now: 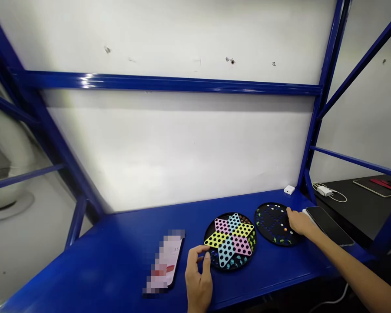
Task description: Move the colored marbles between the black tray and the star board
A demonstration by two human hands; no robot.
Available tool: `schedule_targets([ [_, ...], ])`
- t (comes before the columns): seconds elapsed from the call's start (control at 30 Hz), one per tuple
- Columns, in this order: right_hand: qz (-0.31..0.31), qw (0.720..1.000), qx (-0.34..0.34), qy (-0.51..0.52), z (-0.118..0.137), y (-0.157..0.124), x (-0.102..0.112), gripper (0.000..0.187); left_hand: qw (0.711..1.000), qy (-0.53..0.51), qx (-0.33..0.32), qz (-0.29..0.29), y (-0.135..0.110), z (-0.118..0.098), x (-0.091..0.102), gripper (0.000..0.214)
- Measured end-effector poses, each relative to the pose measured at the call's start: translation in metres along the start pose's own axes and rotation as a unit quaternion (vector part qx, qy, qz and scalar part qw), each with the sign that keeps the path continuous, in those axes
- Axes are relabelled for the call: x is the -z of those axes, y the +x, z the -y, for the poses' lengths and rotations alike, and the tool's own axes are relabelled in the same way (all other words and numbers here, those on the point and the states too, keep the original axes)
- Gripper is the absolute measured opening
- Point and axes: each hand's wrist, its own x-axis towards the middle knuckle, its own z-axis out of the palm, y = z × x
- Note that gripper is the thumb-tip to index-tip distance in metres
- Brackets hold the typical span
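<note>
Left hand (pixel 198 278) at the near-left rim of the star board (pixel 230 240), thumb and forefinger bent into a loose C with a gap between them, tips at the edge, nothing visibly pinched. Right hand (pixel 299 221) stretched forward onto the right side of the black disc (pixel 273 224), forefinger leading, fingertips down among the pegs (pixel 282 240). Impossible to tell whether any peg is caught between them.

Probably best to brace the board by its rim with the left, work single pegs with fingertips only, lift straight up, and keep the right forearm off the dark phone (pixel 329 225) just beside the disc.

Star board round and black-rimmed, with a six-pointed star in pink, yellow and pale blue, dotted all over with holes, small coloured pegs loose in the rim pockets. Black disc just to its right, of similar size, same hole pattern, a scatter of tiny pegs.

Both near the front of the blue tabletop (pixel 117 261). Blurred phone (pixel 165 265) left of the left hand, white charger (pixel 289 189) by the wall.
</note>
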Motion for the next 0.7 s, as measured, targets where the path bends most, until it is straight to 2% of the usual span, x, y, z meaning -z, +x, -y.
schedule_targets([
  [0.07, -0.002, 0.999, -0.003, 0.046, 0.004, 0.002, 0.006, 0.030, 1.000, -0.002, 0.002, 0.002, 0.000, 0.000, 0.000, 0.031],
  [0.13, -0.016, 0.991, 0.011, 0.133, 0.018, 0.005, 0.015, 0.024, 1.000, -0.004, 0.003, 0.006, 0.000, 0.001, 0.000, 0.032],
  [0.2, -0.042, 0.972, 0.061, 0.222, 0.045, 0.011, 0.024, 0.020, 1.000, -0.004, 0.005, 0.004, 0.001, 0.001, 0.000, 0.033],
  [0.3, -0.087, 0.946, 0.163, 0.265, 0.104, 0.022, 0.036, 0.017, 1.000, -0.002, 0.010, 0.002, 0.001, 0.001, 0.001, 0.034],
  [0.4, -0.056, 0.951, 0.219, 0.212, 0.163, 0.031, 0.043, 0.019, 1.000, 0.001, 0.013, 0.007, 0.000, 0.001, 0.003, 0.037],
  [0.5, -0.033, 0.952, 0.257, 0.161, 0.207, 0.036, 0.045, 0.021, 1.000, 0.001, 0.013, 0.016, -0.001, 0.001, 0.005, 0.038],
  [0.6, -0.029, 0.952, 0.284, 0.106, 0.228, 0.039, 0.043, 0.026, 0.999, -0.001, 0.016, 0.029, -0.001, 0.001, 0.007, 0.037],
  [0.7, -0.026, 0.953, 0.298, 0.054, 0.235, 0.039, 0.043, 0.032, 0.999, -0.006, 0.017, 0.037, -0.002, -0.002, 0.008, 0.038],
])
